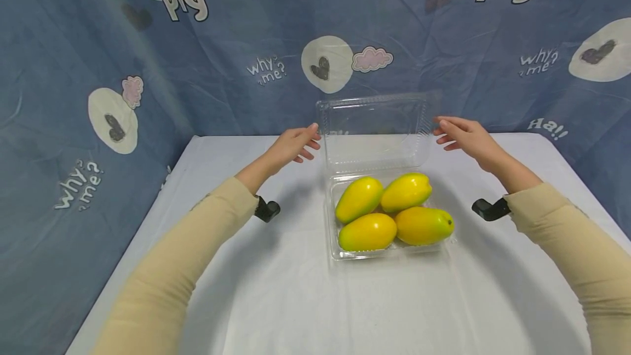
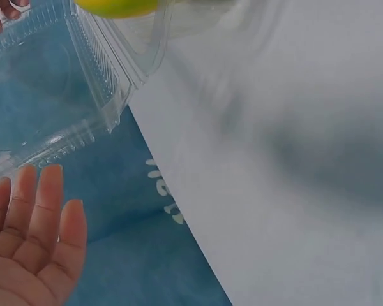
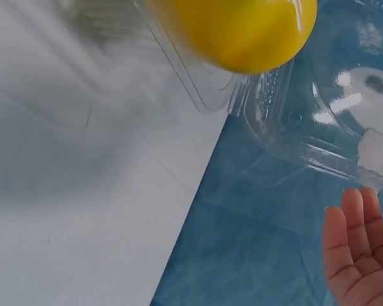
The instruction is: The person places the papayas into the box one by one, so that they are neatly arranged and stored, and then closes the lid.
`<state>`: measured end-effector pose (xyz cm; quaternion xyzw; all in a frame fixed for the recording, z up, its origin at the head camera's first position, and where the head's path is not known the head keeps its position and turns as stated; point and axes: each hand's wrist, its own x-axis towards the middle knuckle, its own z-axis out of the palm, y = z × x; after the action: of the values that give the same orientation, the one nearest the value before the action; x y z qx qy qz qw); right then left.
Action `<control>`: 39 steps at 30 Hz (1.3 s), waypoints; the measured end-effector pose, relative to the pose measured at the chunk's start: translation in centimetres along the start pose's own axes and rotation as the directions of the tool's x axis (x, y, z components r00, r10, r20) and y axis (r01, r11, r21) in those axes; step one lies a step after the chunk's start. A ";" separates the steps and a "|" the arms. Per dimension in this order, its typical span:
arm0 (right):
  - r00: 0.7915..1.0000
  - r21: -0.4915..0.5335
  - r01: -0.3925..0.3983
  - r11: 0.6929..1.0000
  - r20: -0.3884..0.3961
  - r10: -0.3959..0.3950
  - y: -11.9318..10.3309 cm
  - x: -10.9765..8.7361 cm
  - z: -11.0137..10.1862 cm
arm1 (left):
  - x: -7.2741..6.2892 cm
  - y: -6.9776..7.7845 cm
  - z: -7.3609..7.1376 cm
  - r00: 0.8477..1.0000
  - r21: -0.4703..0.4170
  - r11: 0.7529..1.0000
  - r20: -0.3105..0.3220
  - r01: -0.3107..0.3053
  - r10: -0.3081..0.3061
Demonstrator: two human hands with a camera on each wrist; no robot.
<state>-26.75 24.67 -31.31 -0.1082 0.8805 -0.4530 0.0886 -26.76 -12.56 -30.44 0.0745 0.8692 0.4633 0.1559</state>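
Observation:
A clear plastic clamshell box (image 1: 337,253) sits on the table with its lid (image 1: 377,149) raised at the back. Several yellow-green mangoes (image 1: 367,233) fill its base in two rows. My left hand (image 1: 296,144) is at the lid's left edge, fingers loosely extended and holding nothing. On the other side, my right hand (image 1: 465,137) reaches toward the lid's right edge, its fingers relaxed and a small gap from the plastic. In the left wrist view, the fingers (image 2: 45,197) lie right by the lid's rim. The right wrist view has the palm turned up below the lid.
A white cloth covers the table (image 1: 276,300). Behind it and to the left hangs a blue printed curtain (image 1: 236,26), close to the raised lid. Black wrist mounts (image 1: 268,210) stick out from both beige sleeves (image 1: 197,251).

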 end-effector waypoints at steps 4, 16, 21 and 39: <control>1.000 0.006 0.003 1.000 -0.004 -0.003 -0.2 -0.6 0.1 | -0.5 0.1 0.0 1.000 -0.006 1.000 0.001 0.003 -0.003; 1.000 0.075 0.028 0.997 0.004 -0.029 0.4 -2.3 0.1 | -1.5 0.5 0.4 0.999 -0.003 0.999 -0.010 0.033 -0.033; 0.999 0.110 0.034 0.993 0.007 -0.035 0.6 -3.2 0.1 | -2.0 0.4 1.1 0.999 0.068 0.998 -0.032 0.006 -0.004; 0.990 0.267 0.110 0.957 0.051 -0.128 1.4 -5.9 0.5 | -4.9 -0.1 2.8 0.992 0.147 0.984 -0.053 -0.104 0.113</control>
<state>-21.14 26.69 -32.36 -0.1635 0.8007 -0.5667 0.1046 -21.20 -11.75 -31.03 0.1183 0.8995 0.4090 0.0979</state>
